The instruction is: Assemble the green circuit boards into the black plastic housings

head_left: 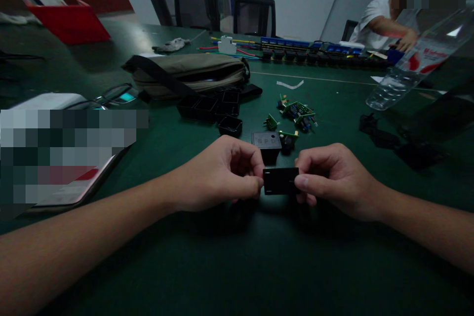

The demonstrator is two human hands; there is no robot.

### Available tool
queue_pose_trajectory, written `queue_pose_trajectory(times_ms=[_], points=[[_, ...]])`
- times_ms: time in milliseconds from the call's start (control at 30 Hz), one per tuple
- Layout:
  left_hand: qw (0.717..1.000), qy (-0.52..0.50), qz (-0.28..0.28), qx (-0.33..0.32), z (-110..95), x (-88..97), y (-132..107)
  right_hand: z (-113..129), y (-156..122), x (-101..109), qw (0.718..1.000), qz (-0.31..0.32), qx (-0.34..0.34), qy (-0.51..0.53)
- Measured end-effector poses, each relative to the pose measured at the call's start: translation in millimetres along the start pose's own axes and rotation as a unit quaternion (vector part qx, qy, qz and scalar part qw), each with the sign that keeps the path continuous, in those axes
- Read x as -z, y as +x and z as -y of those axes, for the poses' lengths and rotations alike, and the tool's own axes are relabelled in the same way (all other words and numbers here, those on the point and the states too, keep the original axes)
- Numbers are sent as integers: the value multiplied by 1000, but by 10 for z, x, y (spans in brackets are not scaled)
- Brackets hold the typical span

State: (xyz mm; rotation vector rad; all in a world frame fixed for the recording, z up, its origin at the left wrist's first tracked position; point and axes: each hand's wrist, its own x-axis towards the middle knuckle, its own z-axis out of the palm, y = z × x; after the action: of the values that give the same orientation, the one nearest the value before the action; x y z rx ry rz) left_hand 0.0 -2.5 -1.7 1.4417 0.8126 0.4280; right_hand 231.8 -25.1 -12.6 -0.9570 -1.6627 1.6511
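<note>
Between my two hands is a small black rectangular plastic case (280, 181), its flat face turned toward me, with thin light marks near the left corners. My left hand (227, 170) pinches its left edge between thumb and fingers. At the right end, the thumb of my right hand (338, 177) presses on the face, with the fingers curled behind. Just beyond stands a black box marked SPD (265, 139), beside a small circuit board with a dark round part (287, 143). Farther off lie a single small green board (271, 122) and a pile of circuit boards (297, 111).
Open black cases (230, 126) sit before a grey-brown bag (192, 73). At left are glasses (118, 94) and a blurred-out device (92, 175). A water bottle (414, 66) tilts at right. Across the green table, a person in a white sleeve (374, 15) reaches near wired blue-and-black parts (314, 52).
</note>
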Motion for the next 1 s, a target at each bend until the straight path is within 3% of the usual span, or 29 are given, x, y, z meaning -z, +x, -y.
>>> queue_pose_trajectory(times_ms=[667, 1000], points=[[999, 32, -26, -4, -6, -40, -1, 25, 0, -7, 1000, 2, 8, -8], [995, 72, -60, 24, -53, -104, -11, 38, -5, -4, 1000, 4, -10, -6]])
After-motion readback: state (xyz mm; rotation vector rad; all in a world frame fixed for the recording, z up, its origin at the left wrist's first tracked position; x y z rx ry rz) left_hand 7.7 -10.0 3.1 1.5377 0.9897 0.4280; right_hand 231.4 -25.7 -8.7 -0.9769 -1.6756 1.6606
